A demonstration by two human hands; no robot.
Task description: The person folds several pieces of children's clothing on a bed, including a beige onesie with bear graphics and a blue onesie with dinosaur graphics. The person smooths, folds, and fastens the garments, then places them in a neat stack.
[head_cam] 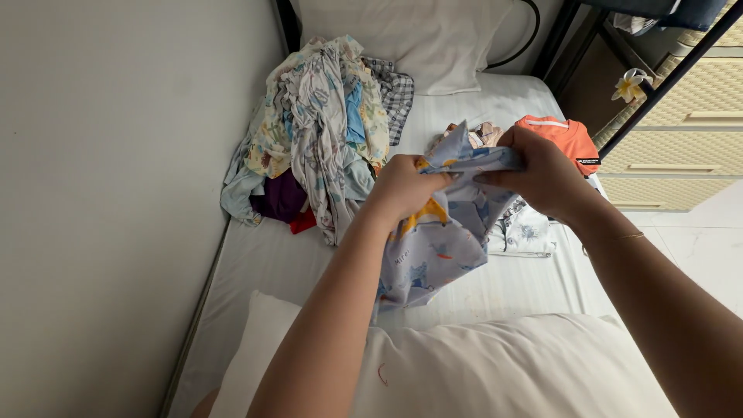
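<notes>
Light blue cloth with little orange and blue animals on it is what you have in both hands. It is a small garment (441, 224), and you hold it up over the white bed sheet (495, 101), in the middle of the bed.

You look to be at the start of folding it. The top edge is bunched between your hands and the rest hangs down loose toward the white pillow (495, 364) near you. It is not flat or neat yet.

Your left hand (402, 190) is curled shut on the top left part of the cloth. Your right hand (538, 170) is curled shut on the top right part, with the fingers pinching a fold. The two hands are close together, nearly touching.

I think the next move needs you to pull the hands apart so the cloth opens and you can find its edges. Keep a good pinch on both corners so it does not slip.

A big pile of mixed clothes (321, 131) lies to the left, near the wall. An orange shirt (565, 139) lies folded to the right, behind your right hand. A small stack of pale clothes (522, 232) sits just under that hand. Another white pillow (433, 39) is at the far end of the bed.
</notes>
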